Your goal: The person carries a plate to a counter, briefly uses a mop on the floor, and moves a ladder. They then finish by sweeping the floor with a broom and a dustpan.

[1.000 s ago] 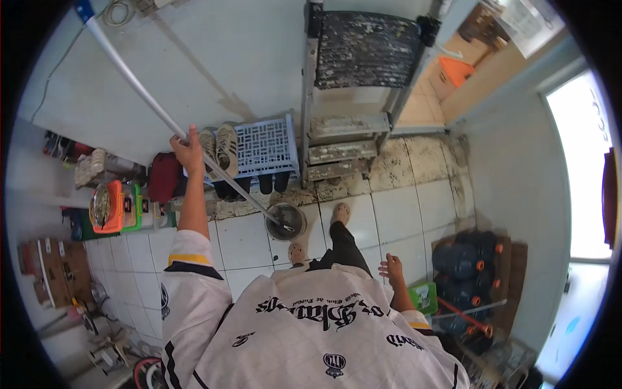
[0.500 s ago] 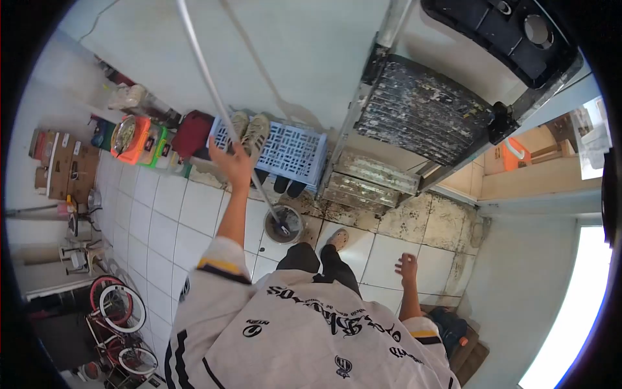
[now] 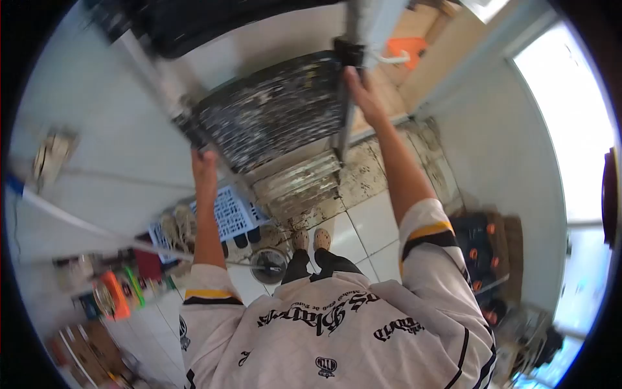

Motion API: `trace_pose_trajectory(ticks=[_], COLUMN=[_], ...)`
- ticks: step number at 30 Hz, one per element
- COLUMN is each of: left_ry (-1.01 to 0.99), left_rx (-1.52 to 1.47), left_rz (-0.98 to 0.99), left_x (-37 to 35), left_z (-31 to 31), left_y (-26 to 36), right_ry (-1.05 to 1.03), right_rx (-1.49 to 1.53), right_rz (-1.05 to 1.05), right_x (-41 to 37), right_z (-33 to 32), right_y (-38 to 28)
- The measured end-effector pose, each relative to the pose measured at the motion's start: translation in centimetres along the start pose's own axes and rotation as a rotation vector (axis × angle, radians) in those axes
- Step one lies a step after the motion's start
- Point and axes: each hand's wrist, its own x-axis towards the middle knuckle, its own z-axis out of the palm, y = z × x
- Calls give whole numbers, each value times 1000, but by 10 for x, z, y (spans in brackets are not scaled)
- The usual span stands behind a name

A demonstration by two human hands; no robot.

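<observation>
Stepladder (image 3: pixel 272 107) at 12 o'clock, smeared by motion, its top cut off; left hand (image 3: pixel 205 172) grips its left rail, right hand (image 3: pixel 368 97) its right rail beside the black joint (image 3: pixel 348 50), some fingertips hidden. Behind the left forearm (image 3: pixel 208 227) runs a pole (image 3: pixel 84 223), down into a bucket (image 3: pixel 269 266) at 7 o'clock, dark contents unclear; the forearm also partly covers a crate (image 3: pixel 231 212) bearing shoes (image 3: pixel 184 225), toward 9 o'clock; orange-rimmed container (image 3: pixel 109 295) at 8 o'clock, contents blurred.
</observation>
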Motion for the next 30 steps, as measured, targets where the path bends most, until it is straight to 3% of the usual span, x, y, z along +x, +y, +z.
trace_pose_trajectory(ticks=[2, 3, 4, 5, 6, 7, 9, 11, 13, 15, 17, 18, 21, 26, 28, 30], left_ry=[-6, 43, 10, -15, -178, -286, -123, -96, -57, 46, 34, -50, -248, -463, -447, -558], left_rx=[71, -7, -113, -217, -210, -265, -192, 14, 58, 77, 73, -44, -279, -616, -621, -710], left_rz=[6, 154, 78, -2, 11, -86, -107, 129, 230, 83, 110, 180, 255, -40, -306, -192], left_x=[7, 13, 17, 21, 25, 20, 10, -3, -39, -67, -84, -102, -102, -122, -133, -117], left_z=[-6, -15, -16, -18, -35, -21, -17, -11, 14, 13, 28, 56, 110, 191, 263, 372], left_y=[-44, -86, -84, -81, -93, -52, -52, -51, -25, -33, -24, 21, 75, 128, 164, 153], right_ry=[-131, -85, -60, 13, 33, 43, 45, 120, 220, 295, 360, 382, 507, 783, 940, 1091], right_rx=[176, 124, 50, 5, -84, -166, 18, -75, -90, -62, 17, 42, 116, 72, -23, -150], right_rz=[129, 178, 123, -89, -31, 18, -59, -75, -123, -155, -159, -121, -60, -122, -165, -160], right_x=[-6, -15, -20, -1, -13, -27, -39, -45, -72, -95, -116, -125, -154, -239, -269, -271], right_z=[-2, -3, -7, -4, -17, -23, -36, -41, -60, -73, -97, -114, -182, -301, -358, -443], right_y=[0, -20, -31, 19, 3, -20, -33, -26, -33, -40, -54, -61, -82, -133, -139, -136])
